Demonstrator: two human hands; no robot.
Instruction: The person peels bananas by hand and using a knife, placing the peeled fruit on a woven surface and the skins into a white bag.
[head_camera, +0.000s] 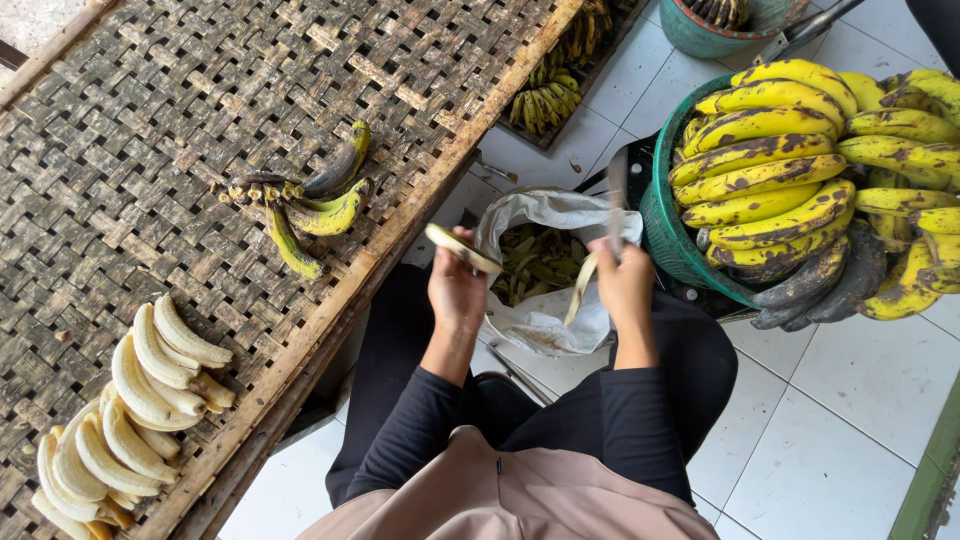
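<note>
Your left hand (455, 290) holds a peeled banana (462, 248); your right hand (624, 285) pulls a peel strip (580, 288) above the white bag (545, 265).

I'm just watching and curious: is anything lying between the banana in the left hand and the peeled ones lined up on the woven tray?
Nothing visible blocks it. The left hand holds the banana beside the woven tray. Between it and the peeled bananas lie only the tray's wooden edge and bare weave; the unpeeled bunch lies farther up.

White tiled floor (850, 420), woven bamboo rack (150, 120)
</note>
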